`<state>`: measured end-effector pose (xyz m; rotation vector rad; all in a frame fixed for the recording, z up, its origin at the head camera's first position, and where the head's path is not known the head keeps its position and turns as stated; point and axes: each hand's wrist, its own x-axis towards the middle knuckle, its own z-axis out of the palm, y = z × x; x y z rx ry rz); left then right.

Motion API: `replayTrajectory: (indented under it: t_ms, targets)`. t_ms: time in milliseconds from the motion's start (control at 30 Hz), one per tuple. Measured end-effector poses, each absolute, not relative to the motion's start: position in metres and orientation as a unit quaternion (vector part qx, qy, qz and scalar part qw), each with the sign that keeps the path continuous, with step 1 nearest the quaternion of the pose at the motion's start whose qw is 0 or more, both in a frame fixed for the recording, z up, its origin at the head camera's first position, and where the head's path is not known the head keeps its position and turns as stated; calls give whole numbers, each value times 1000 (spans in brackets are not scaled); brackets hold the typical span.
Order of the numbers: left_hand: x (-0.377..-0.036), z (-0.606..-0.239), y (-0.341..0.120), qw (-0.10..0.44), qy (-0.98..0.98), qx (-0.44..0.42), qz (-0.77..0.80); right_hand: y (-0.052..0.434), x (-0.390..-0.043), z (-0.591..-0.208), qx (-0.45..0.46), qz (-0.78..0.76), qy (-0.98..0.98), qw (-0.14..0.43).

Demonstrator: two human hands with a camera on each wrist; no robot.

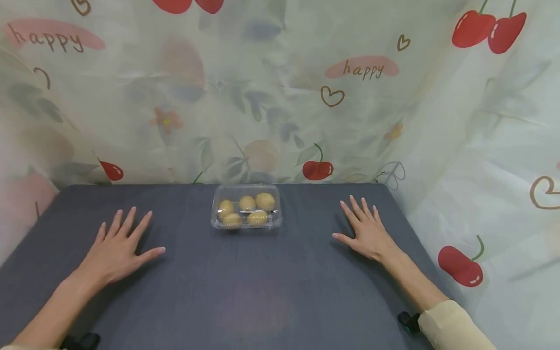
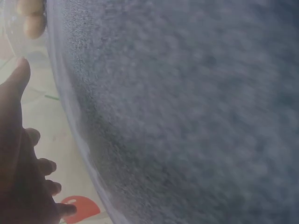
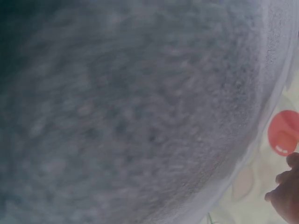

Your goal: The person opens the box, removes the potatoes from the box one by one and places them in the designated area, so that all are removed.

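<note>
Between both flat, spread-fingered, empty hands sits the clear plastic clamshell box of round yellow pastries (image 1: 246,213) on the dark grey table (image 1: 245,291), long axis sideways, left hand (image 1: 117,249) and right hand (image 1: 366,232) about equally distant.

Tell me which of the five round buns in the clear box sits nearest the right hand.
The back-row bun at the box's right end, toward the right hand; the other four lie further left.
</note>
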<state>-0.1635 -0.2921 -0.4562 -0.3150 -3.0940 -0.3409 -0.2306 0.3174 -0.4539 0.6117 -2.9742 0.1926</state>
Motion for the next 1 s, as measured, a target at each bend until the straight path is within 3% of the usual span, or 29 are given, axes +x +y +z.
replayTrajectory:
  t_ms: [533,1000]
  targets:
    - [-178,-454,-268,0,-985,-126,-117,283,-230,-435,255,105,-960,53]
    - [-192,-454,-241,-27,-973,-146,-179,263,-227,-433,306,145,-937,91]
